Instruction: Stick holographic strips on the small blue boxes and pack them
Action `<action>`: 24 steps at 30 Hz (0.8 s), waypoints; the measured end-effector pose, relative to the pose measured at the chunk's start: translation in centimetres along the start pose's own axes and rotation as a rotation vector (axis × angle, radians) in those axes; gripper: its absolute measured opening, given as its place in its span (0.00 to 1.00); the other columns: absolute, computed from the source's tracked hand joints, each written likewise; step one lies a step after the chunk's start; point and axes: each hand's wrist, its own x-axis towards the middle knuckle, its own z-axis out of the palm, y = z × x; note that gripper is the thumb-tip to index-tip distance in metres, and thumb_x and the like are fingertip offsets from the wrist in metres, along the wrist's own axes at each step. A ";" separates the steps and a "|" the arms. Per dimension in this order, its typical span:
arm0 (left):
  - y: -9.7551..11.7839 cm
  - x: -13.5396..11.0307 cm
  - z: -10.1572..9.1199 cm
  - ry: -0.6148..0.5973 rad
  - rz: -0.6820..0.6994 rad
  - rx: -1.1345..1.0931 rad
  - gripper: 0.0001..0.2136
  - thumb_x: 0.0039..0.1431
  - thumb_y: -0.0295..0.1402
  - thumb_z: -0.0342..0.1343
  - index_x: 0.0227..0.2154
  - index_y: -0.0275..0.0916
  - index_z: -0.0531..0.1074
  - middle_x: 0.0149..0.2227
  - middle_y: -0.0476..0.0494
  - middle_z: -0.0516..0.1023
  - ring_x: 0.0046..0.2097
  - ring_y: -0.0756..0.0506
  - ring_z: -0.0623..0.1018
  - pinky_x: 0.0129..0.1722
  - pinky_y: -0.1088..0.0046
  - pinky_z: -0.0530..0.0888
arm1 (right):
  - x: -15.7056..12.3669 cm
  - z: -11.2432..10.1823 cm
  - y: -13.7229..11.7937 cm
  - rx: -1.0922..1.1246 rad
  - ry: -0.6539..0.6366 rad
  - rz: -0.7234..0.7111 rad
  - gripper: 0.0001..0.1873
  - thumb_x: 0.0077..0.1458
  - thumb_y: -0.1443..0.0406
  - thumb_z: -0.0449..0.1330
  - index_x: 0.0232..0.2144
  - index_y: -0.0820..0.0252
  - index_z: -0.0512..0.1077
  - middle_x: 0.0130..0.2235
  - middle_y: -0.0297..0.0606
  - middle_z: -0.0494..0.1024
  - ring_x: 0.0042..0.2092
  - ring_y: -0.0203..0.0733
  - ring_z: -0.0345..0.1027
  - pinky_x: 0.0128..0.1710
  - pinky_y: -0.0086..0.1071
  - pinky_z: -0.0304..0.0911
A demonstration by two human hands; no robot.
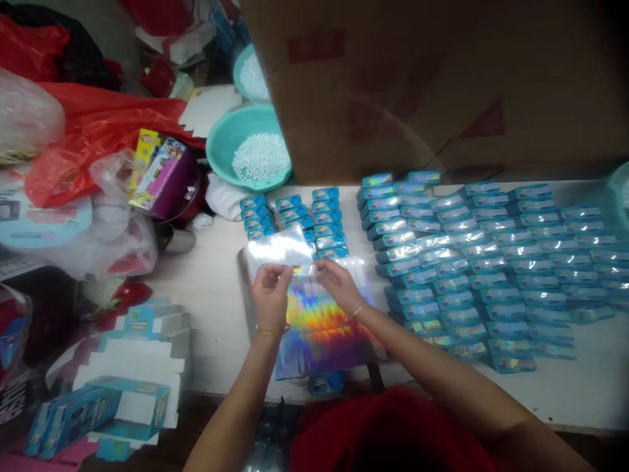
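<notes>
"Progress?"
"Partial, it seems: blue boxes (452, 299) at three o'clock bear shiny strips; plainer boxes (328, 229) at twelve show none clearly, so probably remain."
"And the hands?"
"Left hand (271, 290) and right hand (340, 286) pinch a small shiny strip (303, 269) between their fingertips, dial-centre, with a rainbow sheet (319, 321) at six."
"Any writing?"
"Box labels carry some, too blurred to read."

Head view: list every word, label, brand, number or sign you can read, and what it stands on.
Nothing can be read with certainty.
Small blue boxes: print too small and blurred.
Shiny sheet: no readable text.
Purple box: print too blurred.
Blue cartons, lower left: lettering too blurred.
Black item, left edge: white letters, unclear.
Large cardboard box: red marks, no readable words.
</notes>
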 end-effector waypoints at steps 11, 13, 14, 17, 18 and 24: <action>-1.5 9.1 9.6 -0.063 0.189 0.185 0.06 0.49 0.35 0.60 0.24 0.39 0.70 0.27 0.50 0.72 0.34 0.49 0.72 0.40 0.71 0.69 | 10.9 -7.4 0.0 -0.275 0.197 -0.004 0.17 0.57 0.56 0.53 0.21 0.58 0.64 0.22 0.29 0.64 0.27 0.35 0.58 0.30 0.27 0.54; -1.6 12.2 12.1 -0.023 0.292 0.257 0.05 0.48 0.32 0.59 0.22 0.39 0.69 0.28 0.50 0.72 0.36 0.48 0.71 0.43 0.70 0.68 | 14.5 -8.9 0.8 -0.395 0.216 -0.009 0.15 0.56 0.58 0.53 0.20 0.58 0.63 0.21 0.29 0.64 0.26 0.35 0.58 0.29 0.28 0.52; -1.7 13.5 13.2 -0.004 0.315 0.295 0.05 0.48 0.31 0.58 0.21 0.39 0.69 0.28 0.50 0.71 0.36 0.48 0.71 0.44 0.69 0.67 | 16.1 -9.4 1.2 -0.457 0.219 0.000 0.15 0.56 0.60 0.53 0.20 0.58 0.63 0.21 0.30 0.65 0.26 0.35 0.58 0.29 0.28 0.52; -2.4 16.3 15.7 0.038 0.300 0.430 0.04 0.47 0.29 0.58 0.21 0.39 0.69 0.30 0.49 0.72 0.38 0.46 0.71 0.46 0.67 0.66 | 19.7 -10.1 2.4 -0.632 0.210 0.064 0.13 0.55 0.64 0.53 0.20 0.58 0.65 0.23 0.34 0.70 0.28 0.38 0.61 0.31 0.30 0.53; -2.7 16.8 16.2 0.045 0.286 0.475 0.03 0.48 0.29 0.58 0.22 0.39 0.70 0.31 0.49 0.72 0.39 0.46 0.71 0.48 0.66 0.65 | 20.4 -10.2 2.8 -0.683 0.205 0.083 0.12 0.55 0.65 0.53 0.20 0.58 0.66 0.25 0.36 0.72 0.29 0.39 0.63 0.32 0.30 0.54; -4.2 17.8 17.1 0.039 0.266 0.620 0.02 0.48 0.29 0.58 0.23 0.40 0.71 0.35 0.46 0.73 0.45 0.40 0.69 0.52 0.56 0.58 | 21.7 -9.8 4.6 -0.870 0.165 0.134 0.12 0.58 0.66 0.52 0.25 0.60 0.71 0.31 0.44 0.77 0.34 0.44 0.68 0.34 0.32 0.56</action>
